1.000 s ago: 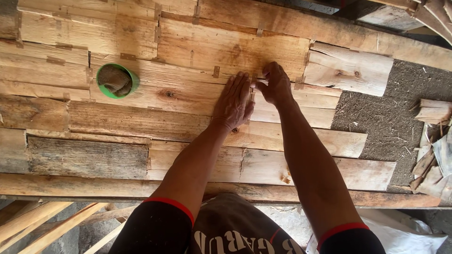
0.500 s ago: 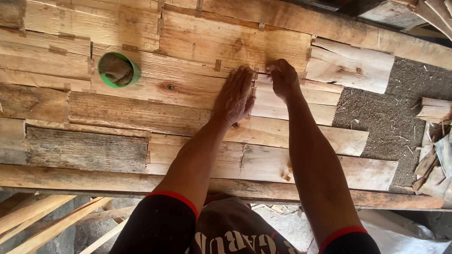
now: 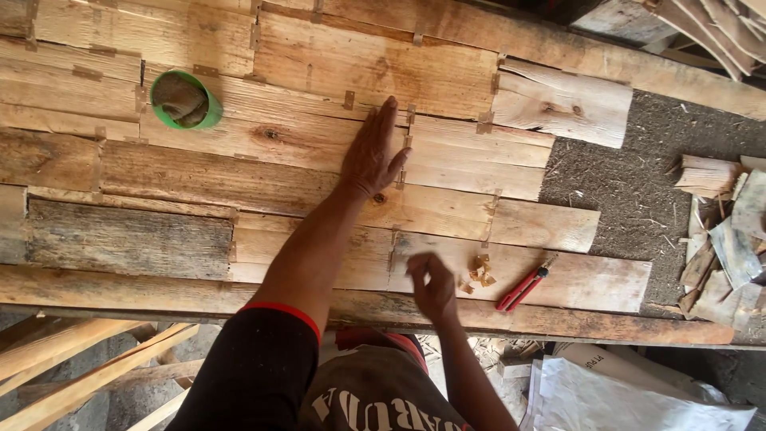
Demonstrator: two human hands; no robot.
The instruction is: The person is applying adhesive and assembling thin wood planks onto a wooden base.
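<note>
Pressing planks (image 3: 319,172) w/ left hand (image 3: 372,156); right hand (image 3: 432,285) pinched, contents unclear.

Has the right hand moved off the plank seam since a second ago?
Yes. The right hand has pulled back toward the near edge, near the red pliers; the left hand stays flat.
</note>
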